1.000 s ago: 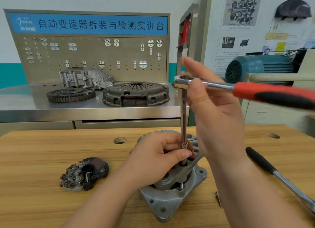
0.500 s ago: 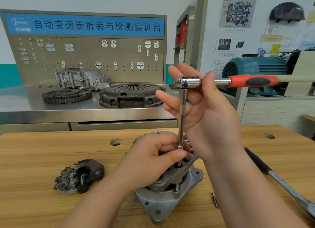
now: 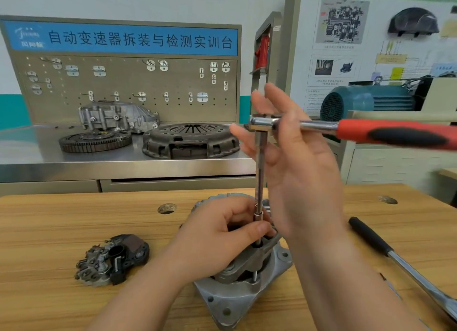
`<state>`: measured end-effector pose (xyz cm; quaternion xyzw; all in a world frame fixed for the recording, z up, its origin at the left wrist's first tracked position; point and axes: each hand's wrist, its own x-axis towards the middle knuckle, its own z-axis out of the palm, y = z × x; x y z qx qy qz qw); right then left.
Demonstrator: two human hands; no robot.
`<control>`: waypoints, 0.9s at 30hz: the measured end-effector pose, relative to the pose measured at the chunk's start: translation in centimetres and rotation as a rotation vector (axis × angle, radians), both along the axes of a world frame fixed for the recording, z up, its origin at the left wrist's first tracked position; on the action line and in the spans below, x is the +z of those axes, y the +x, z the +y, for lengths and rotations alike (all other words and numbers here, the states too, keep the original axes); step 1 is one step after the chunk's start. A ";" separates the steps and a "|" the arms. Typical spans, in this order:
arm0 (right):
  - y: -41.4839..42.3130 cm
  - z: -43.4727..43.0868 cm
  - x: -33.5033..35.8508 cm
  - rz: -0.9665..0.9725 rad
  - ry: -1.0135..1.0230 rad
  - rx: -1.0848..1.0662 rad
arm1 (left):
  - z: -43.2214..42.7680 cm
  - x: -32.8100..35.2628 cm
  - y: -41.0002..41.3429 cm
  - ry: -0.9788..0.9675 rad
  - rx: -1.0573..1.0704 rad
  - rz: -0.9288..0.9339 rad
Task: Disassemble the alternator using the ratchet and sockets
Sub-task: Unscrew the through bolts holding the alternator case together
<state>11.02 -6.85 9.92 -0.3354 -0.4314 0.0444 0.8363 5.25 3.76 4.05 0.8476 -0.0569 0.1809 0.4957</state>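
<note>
**Heavy casting, slick chrome tool**

The alternator sits on the wooden worktop, likely heavy and rigid. The left hand pinches the socket onto a through-bolt. The right hand, fingers spread, cradles the ratchet; its rubber handle is the best place to grip. No containers visible.

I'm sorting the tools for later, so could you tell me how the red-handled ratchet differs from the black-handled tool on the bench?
The red-handled ratchet is held up level at the right hand, driving a long extension into the alternator; the black-handled tool lies untouched on the wooden bench. The ratchet's grip is red and black, the other's plain black. Both have bright metal shanks.
</note>
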 end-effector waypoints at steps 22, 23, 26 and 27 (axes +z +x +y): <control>0.7 0.1 -0.9 -0.429 -0.035 -0.499 | 0.6 0.3 0.0 -0.002 -0.023 0.023; 0.3 0.0 -0.4 -0.275 -0.039 -0.319 | 0.5 0.3 -0.1 -0.003 -0.027 0.025; 1.1 -0.4 0.3 0.157 -0.086 0.298 | 0.2 0.5 -0.2 0.019 -0.033 0.008; 1.4 -0.5 0.3 0.209 -0.110 0.355 | 0.1 0.5 -0.3 0.026 -0.029 0.005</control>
